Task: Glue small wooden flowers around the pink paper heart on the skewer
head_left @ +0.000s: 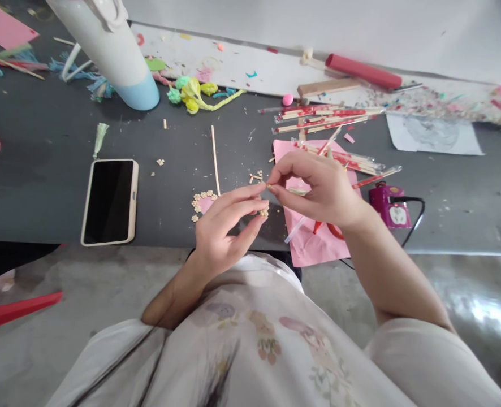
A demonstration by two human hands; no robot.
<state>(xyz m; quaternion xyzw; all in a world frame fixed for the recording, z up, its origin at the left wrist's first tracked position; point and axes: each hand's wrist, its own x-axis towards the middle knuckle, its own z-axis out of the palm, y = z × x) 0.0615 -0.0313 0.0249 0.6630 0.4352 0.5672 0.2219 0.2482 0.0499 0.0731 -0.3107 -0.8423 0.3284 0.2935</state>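
Observation:
My left hand (227, 226) and my right hand (318, 186) meet above the near edge of the dark table (55, 141). Both pinch a tiny wooden piece (268, 185) between their fingertips. A small cluster of pale wooden bits (263, 213) sticks out under my left fingers. Just left of my left hand lies a pink heart ringed with small wooden pieces (203, 202). A thin wooden stick (215, 159) lies beyond it. Under my right hand is a pink paper sheet (314, 243).
A phone (110, 200) lies face up at the left. A white and blue bottle (115, 51) stands at the back. Wrapped chopsticks (331, 118), a red roll (363, 70), a purple glue gun (388, 206) and yarn scraps (195, 93) lie around.

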